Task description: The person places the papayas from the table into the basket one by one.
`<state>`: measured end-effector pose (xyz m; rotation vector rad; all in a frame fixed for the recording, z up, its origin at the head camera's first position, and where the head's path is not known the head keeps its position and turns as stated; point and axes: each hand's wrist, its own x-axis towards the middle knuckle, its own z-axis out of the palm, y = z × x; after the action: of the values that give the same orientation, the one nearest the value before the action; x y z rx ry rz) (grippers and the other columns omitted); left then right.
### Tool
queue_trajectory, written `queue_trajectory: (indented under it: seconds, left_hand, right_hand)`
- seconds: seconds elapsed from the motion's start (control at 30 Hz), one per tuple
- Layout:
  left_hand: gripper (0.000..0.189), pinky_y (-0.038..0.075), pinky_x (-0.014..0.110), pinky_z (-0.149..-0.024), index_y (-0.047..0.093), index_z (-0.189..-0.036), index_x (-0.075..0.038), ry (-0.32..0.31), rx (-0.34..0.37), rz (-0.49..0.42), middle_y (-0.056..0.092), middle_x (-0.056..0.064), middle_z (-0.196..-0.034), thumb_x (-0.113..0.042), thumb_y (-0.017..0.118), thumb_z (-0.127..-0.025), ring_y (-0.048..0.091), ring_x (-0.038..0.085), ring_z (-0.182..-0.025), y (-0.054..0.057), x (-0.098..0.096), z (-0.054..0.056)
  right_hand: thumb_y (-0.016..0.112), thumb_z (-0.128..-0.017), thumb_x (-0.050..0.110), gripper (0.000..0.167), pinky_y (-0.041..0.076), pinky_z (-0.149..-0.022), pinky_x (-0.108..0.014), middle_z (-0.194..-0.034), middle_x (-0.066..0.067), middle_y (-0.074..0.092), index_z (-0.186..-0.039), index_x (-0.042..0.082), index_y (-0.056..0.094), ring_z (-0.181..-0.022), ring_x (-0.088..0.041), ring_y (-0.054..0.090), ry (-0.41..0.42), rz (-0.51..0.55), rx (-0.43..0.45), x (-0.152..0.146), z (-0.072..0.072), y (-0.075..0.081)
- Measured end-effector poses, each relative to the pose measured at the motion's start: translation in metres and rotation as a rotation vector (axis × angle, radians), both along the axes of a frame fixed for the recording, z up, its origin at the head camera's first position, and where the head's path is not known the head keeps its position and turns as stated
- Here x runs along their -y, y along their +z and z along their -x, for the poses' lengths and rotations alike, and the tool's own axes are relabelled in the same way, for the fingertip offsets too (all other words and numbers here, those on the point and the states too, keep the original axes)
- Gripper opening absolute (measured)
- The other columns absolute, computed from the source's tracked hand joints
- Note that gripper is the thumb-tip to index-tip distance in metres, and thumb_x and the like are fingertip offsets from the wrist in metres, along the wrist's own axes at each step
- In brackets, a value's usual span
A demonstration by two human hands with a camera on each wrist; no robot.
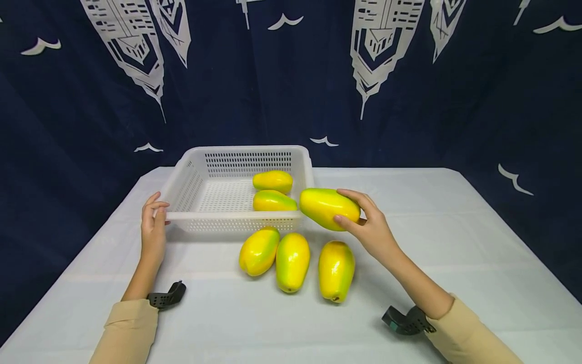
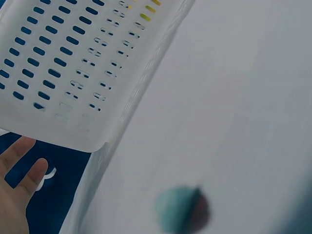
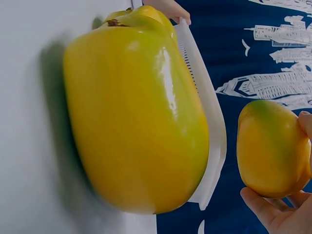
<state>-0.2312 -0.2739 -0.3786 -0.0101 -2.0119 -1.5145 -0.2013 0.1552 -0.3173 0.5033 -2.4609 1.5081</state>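
My right hand point(image 1: 373, 227) grips a yellow-green papaya point(image 1: 325, 206), thumb below and fingers over its right end. It is held up beside the front right corner of a white perforated basket point(image 1: 236, 216). In the right wrist view the held papaya point(image 3: 273, 148) shows between thumb and fingers. Two papayas lie inside the basket, one behind point(image 1: 273, 181) and one in front point(image 1: 273, 201). My left hand point(image 1: 153, 227) has its fingertips at the basket's left front corner, fingers loosely extended; in the left wrist view the thumb of this hand point(image 2: 17, 195) stands apart from the basket wall.
Three more papayas lie on the white-covered table point(image 1: 218, 313) before the basket: a left one point(image 1: 259, 251), a middle one point(image 1: 293, 263) and a right one point(image 1: 336, 271). A dark blue printed curtain point(image 1: 273, 91) hangs behind the table.
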Motion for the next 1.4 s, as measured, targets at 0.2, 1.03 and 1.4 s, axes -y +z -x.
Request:
queue_trajectory:
  seconds: [0.2, 1.03, 1.4]
  left_hand:
    - [0.029, 0.035, 0.024, -0.077, 0.043, -0.109, 0.008, -0.005, 0.008, -0.003, 0.028, 0.003, -0.145, -0.016, 0.035, -0.096, 0.032, 0.002, -0.119, 0.001, -0.001, 0.0]
    - [0.029, 0.036, 0.023, -0.076, 0.043, -0.109, 0.009, 0.003, -0.008, 0.008, 0.029, 0.004, -0.145, -0.016, 0.034, -0.096, 0.032, 0.004, -0.119, 0.004, -0.001, 0.0]
    - [0.027, 0.036, 0.019, -0.075, 0.043, -0.105, 0.009, 0.0, -0.003, 0.003, 0.03, 0.009, -0.144, -0.015, 0.035, -0.096, 0.033, 0.005, -0.117, 0.018, -0.014, -0.015]
  right_hand:
    - [0.065, -0.083, 0.027, 0.053, 0.048, -0.086, -0.024, -0.132, -0.003, 0.043, -0.131, 0.02, 0.044, -0.111, -0.016, 0.045, 0.014, 0.015, -0.003, 0.007, 0.004, 0.004]
    - [0.065, -0.083, 0.025, 0.051, 0.048, -0.088, -0.04, -0.132, -0.005, 0.043, -0.13, 0.02, 0.046, -0.11, -0.021, 0.046, 0.059, 0.033, -0.015, 0.032, 0.023, 0.016]
    - [0.067, -0.082, 0.024, 0.052, 0.048, -0.085, -0.037, -0.131, -0.005, 0.043, -0.129, 0.02, 0.046, -0.108, -0.021, 0.046, 0.075, 0.004, -0.002, 0.043, 0.03, 0.015]
